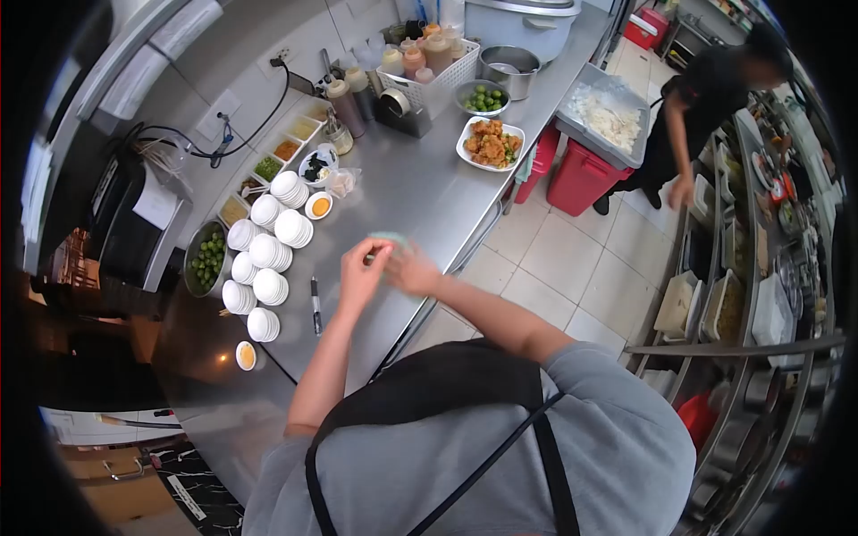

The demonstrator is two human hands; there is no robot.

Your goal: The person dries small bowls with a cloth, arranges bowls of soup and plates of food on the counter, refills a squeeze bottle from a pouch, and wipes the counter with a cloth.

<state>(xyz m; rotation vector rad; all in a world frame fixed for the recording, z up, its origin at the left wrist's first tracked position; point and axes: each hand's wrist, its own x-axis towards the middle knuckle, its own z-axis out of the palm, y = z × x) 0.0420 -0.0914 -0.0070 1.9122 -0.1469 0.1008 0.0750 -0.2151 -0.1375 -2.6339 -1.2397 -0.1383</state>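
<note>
Over the steel counter (375, 192) my two hands meet in front of my body. The fingers of my left hand (365, 268) are pinched together at the edge of a thin pale green thing (390, 238), whose kind I cannot make out. My right hand (411, 268) is against it on the other side, its fingers smeared by motion. A pen (315, 306) lies left of my left wrist. Farther left stand several stacks of small white cups (271, 251). Beside them sit a small cup with an orange-yellow filling (318, 206) and a similar cup (246, 355) nearer me.
A bowl of green limes (207, 259) stands by the stacks. Squeeze bottles (422, 59) fill a white basket at the back. Fried food in a white dish (491, 145) lies near the counter edge. A person (715, 107) stands by the shelves at right, behind a grey tub (601, 114).
</note>
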